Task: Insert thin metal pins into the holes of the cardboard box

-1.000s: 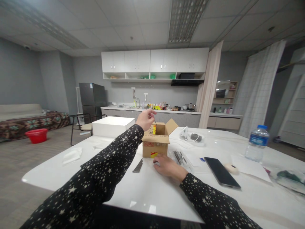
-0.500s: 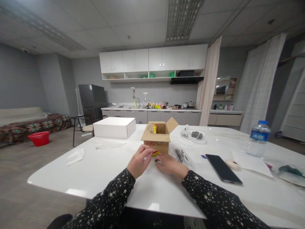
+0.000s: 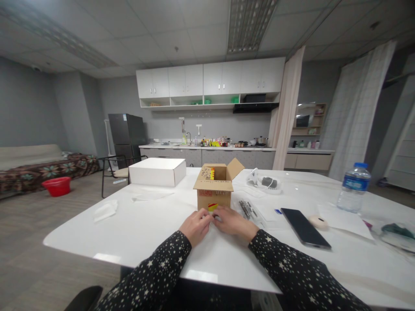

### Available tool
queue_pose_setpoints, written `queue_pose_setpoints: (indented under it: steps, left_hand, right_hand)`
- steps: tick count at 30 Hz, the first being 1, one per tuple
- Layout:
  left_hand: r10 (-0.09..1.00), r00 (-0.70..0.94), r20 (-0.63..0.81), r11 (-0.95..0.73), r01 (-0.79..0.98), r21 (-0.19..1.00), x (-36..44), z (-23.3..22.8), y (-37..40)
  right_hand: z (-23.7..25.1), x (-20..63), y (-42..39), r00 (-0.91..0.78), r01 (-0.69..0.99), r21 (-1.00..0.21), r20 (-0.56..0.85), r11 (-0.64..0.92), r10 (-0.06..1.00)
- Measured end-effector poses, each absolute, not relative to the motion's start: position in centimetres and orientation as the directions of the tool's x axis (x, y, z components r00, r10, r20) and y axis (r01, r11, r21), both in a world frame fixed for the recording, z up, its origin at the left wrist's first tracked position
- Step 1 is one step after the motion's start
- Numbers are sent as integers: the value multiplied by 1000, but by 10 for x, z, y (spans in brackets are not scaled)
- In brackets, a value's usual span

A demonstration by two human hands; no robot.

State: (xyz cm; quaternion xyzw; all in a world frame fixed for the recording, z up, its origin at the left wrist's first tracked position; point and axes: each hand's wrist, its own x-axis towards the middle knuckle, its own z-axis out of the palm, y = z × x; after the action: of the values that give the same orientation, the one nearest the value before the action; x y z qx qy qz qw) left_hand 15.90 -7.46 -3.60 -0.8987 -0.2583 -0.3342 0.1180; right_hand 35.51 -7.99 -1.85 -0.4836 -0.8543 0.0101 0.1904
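Cardboard box [image 3: 214, 190] just behind both hands, left hand [image 3: 195, 225] and right hand [image 3: 234, 222] curled together, grip unclear, phone [image 3: 304, 227] nearby

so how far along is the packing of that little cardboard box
Done: the cardboard box stands open on the white table, flaps up, with something yellow and red showing inside. In hand: the left hand and right hand meet on the table just in front of the box, fingertips together; what they pinch is too small to tell. Left: thin metal pieces lie beside the box, and its flaps are not closed.
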Motion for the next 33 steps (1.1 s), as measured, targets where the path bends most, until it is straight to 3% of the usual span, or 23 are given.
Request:
queue_pose_setpoints:
  steps: [9, 14, 23, 33]
  left_hand:
    - [440, 774, 456, -850, 523, -67, 159, -45, -72]
    - [468, 761, 449, -866, 495, 64, 156, -51, -70]
    - [489, 740, 462, -840, 543, 21, 158, -44, -73]
    - [637, 669, 384, -739, 671, 58, 160, -37, -79]
  right_hand:
    - [-12, 354, -85, -451, 824, -230, 286, 518, 845]
    - [-16, 354, -81, -449, 825, -233, 282, 515, 848]
    - [-19, 353, -78, -462, 818, -230, 286, 528, 840]
    - [-19, 355, -80, -467, 818, -213, 298, 535, 833]
